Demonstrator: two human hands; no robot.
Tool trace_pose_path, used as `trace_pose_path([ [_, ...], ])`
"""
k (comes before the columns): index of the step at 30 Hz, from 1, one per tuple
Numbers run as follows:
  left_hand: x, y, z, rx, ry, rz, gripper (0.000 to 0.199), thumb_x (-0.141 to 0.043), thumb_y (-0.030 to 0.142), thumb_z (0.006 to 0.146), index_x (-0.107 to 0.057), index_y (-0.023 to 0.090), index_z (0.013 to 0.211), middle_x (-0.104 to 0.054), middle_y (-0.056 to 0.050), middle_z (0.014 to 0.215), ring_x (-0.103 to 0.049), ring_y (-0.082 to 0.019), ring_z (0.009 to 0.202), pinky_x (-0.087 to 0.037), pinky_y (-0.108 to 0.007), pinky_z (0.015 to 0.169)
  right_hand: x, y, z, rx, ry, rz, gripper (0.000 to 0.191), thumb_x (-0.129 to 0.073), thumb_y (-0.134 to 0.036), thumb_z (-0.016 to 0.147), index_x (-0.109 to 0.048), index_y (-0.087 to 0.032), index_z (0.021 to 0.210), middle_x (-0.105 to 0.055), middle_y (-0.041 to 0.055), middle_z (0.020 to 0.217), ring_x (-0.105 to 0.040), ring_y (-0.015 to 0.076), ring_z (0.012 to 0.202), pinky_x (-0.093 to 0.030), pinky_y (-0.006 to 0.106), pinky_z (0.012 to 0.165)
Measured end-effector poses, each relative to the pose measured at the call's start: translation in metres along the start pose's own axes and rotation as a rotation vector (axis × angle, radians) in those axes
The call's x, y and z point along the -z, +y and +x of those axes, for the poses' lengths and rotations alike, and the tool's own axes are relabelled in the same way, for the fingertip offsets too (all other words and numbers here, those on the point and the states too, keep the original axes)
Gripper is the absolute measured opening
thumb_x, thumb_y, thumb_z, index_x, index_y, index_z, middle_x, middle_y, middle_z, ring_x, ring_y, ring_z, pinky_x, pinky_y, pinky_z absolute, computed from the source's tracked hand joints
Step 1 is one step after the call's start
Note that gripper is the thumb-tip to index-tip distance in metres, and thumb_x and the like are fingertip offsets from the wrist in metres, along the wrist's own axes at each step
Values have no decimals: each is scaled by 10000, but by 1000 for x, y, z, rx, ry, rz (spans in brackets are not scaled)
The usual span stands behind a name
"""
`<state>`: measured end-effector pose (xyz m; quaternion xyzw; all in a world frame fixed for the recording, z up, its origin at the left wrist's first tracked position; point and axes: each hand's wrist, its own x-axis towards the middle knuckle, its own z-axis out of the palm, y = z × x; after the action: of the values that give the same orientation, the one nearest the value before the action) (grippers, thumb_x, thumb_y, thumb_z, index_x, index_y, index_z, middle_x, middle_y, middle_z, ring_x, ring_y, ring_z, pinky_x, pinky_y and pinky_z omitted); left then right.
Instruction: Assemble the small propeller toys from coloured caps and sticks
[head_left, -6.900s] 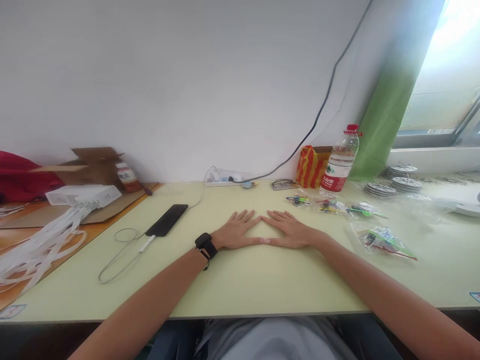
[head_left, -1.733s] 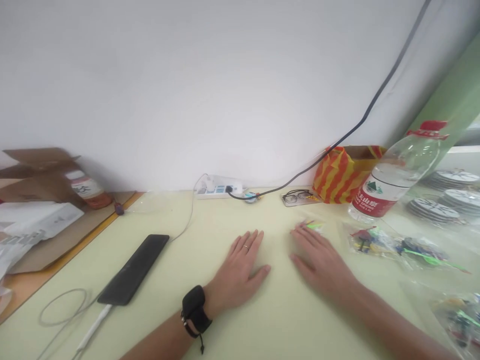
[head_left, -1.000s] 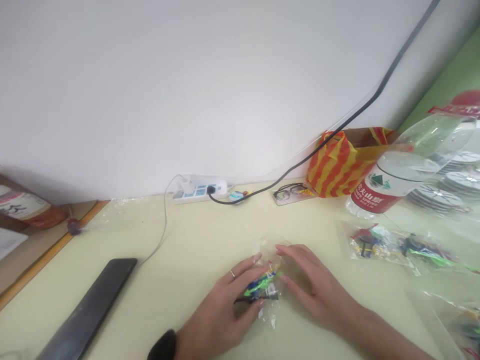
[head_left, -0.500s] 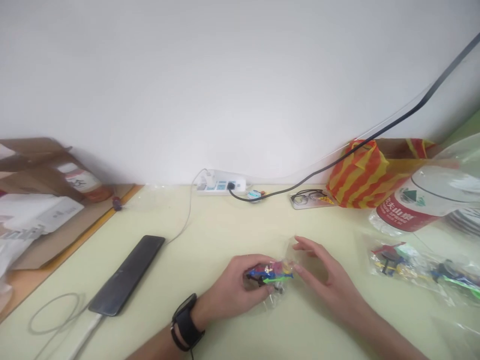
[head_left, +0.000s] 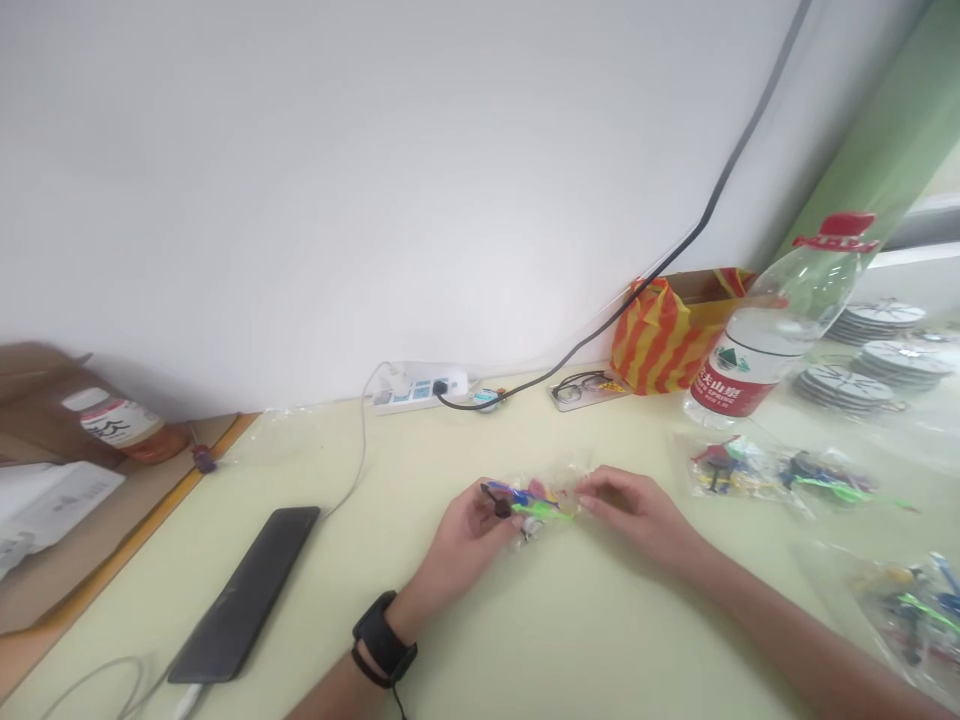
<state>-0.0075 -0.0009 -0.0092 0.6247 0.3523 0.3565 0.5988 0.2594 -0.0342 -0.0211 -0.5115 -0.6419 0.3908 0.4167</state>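
Note:
Just above the table, my left hand (head_left: 469,535) is closed on one side of a clear plastic bag (head_left: 541,500) of small plastic parts in blue, green, pink, black and white. My right hand (head_left: 634,510) pinches the bag's right end between thumb and fingers. A dark band is strapped round my left wrist. To the right lie more clear bags of coloured parts (head_left: 720,468), with another parts bag (head_left: 911,605) at the near right edge.
A dark phone (head_left: 244,595) with a cable lies at left, beside an open cardboard box with a jar (head_left: 127,425). Behind are a power strip (head_left: 420,388), glasses (head_left: 585,388), a striped bag (head_left: 652,335) and a large water bottle (head_left: 750,365). Stacked discs (head_left: 847,385) stand at right.
My right hand, with its fingers spread before, now pinches the bag's right end. The bag is stretched between both hands. The view has shifted to the right, showing more bags and the discs.

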Motion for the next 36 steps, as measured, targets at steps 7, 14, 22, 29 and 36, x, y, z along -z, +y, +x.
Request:
trace_pose_path([
  [7, -6, -1, 2, 19, 104, -12, 557, -747, 494, 883, -630, 143, 1299, -705, -66, 956, -668, -193, 903, -539, -325, 824, 7, -3, -3, -50, -10, 57, 403, -640, -597, 922, -715, -204, 970, -726, 72, 1006, -653, 256, 997, -514, 332, 875],
  [14, -2, -4, 5, 7, 260, -83, 451, -844, 522, 764, -641, 140, 891, -702, -40, 778, -639, -144, 721, -487, -246, 660, 6, -7, 0, -51, 32, 40, 539, -568, -708, 914, -742, -202, 853, -750, 86, 969, -658, 276, 998, -492, 359, 911],
  [22, 28, 46, -2, -10, 120, 219, 498, -812, 607, 742, -635, 152, 642, -574, 7, 545, -479, -97, 527, -362, -229, 524, -30, -12, 32, -182, 324, 207, 676, -496, -830, 856, -680, -195, 716, -703, 109, 773, -649, 245, 758, -516, 357, 733],
  [29, 44, 83, -10, 118, -168, 239, 420, -864, 469, 723, -587, 160, 653, -666, -27, 658, -604, -138, 643, -472, -268, 637, -43, -6, 25, -14, 206, 106, 554, -529, -732, 912, -690, -202, 892, -734, 91, 974, -662, 261, 997, -512, 354, 861],
  [36, 51, 69, -6, 151, -61, 276, 466, -890, 419, 690, -675, 181, 1028, -748, -50, 790, -696, -192, 763, -546, -318, 742, -42, -20, 19, 24, -70, 211, 469, -571, -651, 934, -657, -195, 870, -722, 46, 835, -667, 201, 763, -522, 342, 783],
])
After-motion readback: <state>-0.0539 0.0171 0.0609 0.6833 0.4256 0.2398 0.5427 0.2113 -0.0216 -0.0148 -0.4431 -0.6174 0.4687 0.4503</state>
